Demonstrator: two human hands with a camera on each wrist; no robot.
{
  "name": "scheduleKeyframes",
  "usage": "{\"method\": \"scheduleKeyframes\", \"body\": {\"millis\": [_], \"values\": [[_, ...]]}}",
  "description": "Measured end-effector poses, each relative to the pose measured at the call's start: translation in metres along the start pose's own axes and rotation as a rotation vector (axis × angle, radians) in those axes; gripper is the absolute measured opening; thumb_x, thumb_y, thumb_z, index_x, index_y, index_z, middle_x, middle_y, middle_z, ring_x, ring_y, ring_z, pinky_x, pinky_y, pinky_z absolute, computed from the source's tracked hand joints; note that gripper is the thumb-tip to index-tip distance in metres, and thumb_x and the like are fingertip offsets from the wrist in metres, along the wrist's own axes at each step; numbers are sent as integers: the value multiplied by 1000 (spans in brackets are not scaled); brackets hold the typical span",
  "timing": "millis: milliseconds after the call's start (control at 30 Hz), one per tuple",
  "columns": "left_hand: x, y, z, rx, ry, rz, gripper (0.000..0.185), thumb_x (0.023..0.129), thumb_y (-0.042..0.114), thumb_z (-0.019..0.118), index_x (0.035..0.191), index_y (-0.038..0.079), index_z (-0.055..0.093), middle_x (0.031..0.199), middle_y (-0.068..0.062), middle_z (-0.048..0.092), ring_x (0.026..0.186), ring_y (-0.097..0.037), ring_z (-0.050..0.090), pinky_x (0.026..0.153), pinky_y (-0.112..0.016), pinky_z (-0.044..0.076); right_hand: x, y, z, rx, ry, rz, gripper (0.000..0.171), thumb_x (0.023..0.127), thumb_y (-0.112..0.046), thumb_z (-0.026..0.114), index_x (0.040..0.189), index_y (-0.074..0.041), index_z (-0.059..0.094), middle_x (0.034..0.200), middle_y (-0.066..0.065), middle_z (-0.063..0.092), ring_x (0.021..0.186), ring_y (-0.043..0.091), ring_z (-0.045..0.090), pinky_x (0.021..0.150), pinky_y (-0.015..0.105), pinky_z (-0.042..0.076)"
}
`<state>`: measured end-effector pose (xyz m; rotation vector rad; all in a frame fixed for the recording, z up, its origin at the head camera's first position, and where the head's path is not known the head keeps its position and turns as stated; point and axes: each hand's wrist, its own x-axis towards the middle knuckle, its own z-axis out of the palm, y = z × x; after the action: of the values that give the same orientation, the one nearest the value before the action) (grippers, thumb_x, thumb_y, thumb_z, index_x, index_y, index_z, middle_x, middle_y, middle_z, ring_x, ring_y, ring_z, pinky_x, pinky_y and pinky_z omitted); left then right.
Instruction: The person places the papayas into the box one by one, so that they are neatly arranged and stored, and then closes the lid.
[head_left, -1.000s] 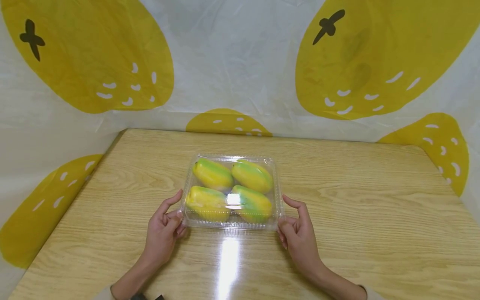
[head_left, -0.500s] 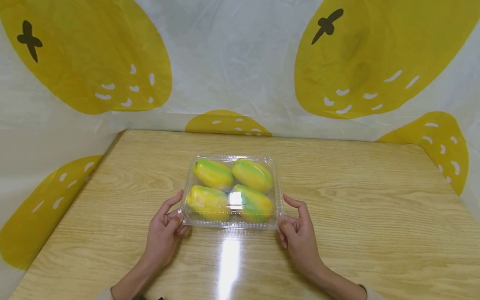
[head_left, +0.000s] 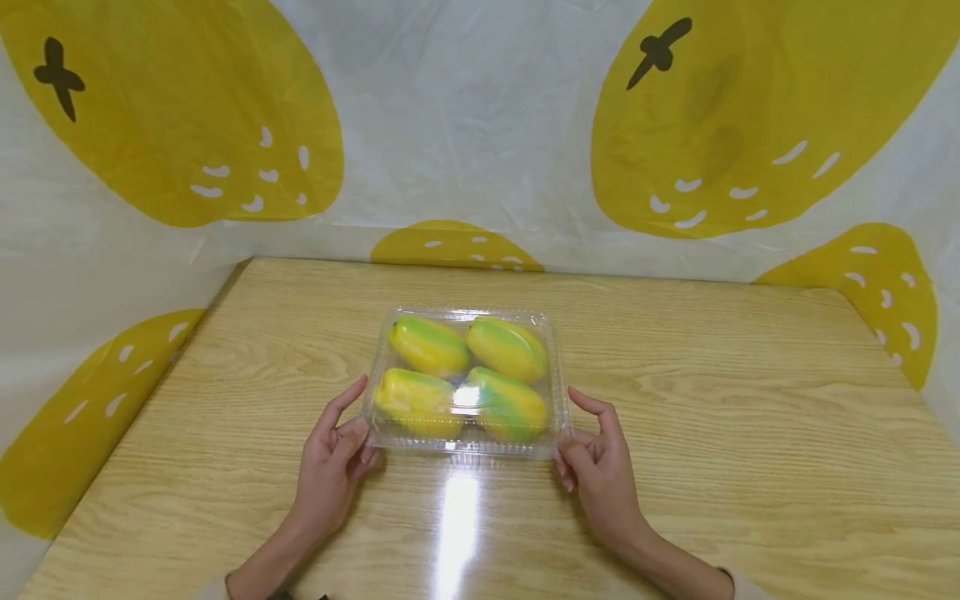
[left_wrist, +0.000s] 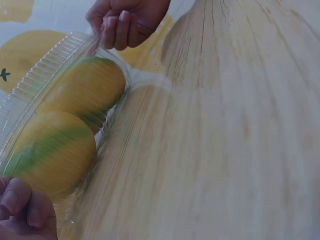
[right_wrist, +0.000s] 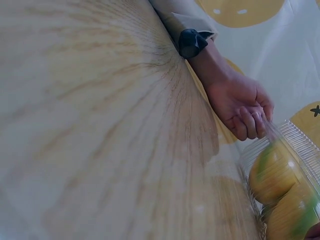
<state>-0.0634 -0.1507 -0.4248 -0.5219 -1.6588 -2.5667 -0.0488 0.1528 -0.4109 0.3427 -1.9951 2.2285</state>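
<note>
A clear plastic clamshell box [head_left: 480, 448] with several yellow-green mangoes [head_left: 422, 398] inside is held over the middle of the wooden table, its lid down. My left hand [head_left: 326, 471] pinches the near left corner between thumb and curled fingers, the index finger stretched along the side. On the near right corner my right hand [head_left: 606, 479] has a matching pinch, its index finger also raised beside the wall. The left wrist view shows the box [left_wrist: 65, 55] tilted in that picture, close to the tabletop. Whether its base touches the wood I cannot tell.
The wood-grain table [head_left: 712, 400] reaches out on both sides of the box, with a bright light reflection in front. A white cloth [head_left: 465, 108] printed with big yellow fruit hangs behind and at the sides. A black wrist device [right_wrist: 191, 44] sits on the left forearm.
The box and the mangoes have shifted very slightly away from me and to the right. Both hands keep the same grip on the near corners.
</note>
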Motion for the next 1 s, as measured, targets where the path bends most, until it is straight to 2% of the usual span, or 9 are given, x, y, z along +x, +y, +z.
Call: {"method": "scheduleKeyframes", "body": {"millis": [200,400,667,867,1000], "values": [[0,1,-1,1,6,-49,56,95,-12,36,148,4,28,61,-1,44,53,-15,32,48,-30,22,0,2,0,34,-20,-18,47,92,15,39,137,6,30,59,4,47,48,13,38,38,31,30],[0,0,-2,20,-10,-32,55,95,-12,34,147,4,29,58,-6,38,52,-17,29,46,-30,20,0,2,0,39,-17,-10,47,93,14,39,138,5,30,57,4,42,48,17,34,40,35,24],[0,1,-1,34,-22,-7,55,94,-13,33,147,2,28,58,-8,33,51,-19,27,45,-30,21,-1,-2,7,31,57,45,48,90,16,40,137,4,34,56,1,37,48,11,29,40,33,19],[0,0,-1,19,-35,-12,56,94,-13,34,147,2,27,59,-9,35,52,-19,27,46,-28,22,-1,-5,10,3,136,122,51,87,17,41,136,-1,41,55,-3,34,44,15,18,38,33,15],[0,-1,-1,4,-37,-21,56,94,-14,33,147,3,26,59,-7,37,52,-19,28,46,-28,21,0,-3,9,51,146,137,50,89,15,38,137,0,39,56,-2,30,47,17,18,42,30,18]]}}
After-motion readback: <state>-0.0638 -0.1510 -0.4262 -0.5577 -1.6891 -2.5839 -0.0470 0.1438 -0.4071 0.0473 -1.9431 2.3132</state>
